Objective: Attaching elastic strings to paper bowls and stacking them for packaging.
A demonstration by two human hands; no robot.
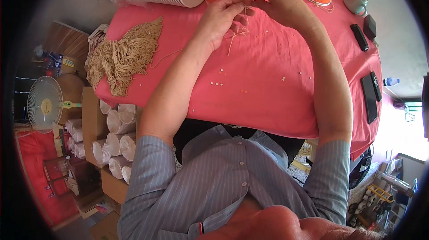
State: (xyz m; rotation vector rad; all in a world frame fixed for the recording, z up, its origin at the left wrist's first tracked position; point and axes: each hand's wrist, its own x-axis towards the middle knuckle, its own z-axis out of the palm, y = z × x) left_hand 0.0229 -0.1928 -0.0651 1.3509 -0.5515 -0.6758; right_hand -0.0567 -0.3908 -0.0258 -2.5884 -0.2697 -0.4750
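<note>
Blue-grey striped shirt (pale round buttons), short sleeves

Bright, diffuse light covers the smooth table draped in pink cloth, with shallow shading in its creases. The strongest glare lies to the right of the table, where a white, overexposed patch has lost its detail. Left of the table it is dimmer, and the round white fan with a wire guard looks soft-edged. Fisheye distortion bows the table's sides, and a black vignette rings the view well beyond them. Over the table's far part, the thin beige string is too fine to trace clearly.
</note>
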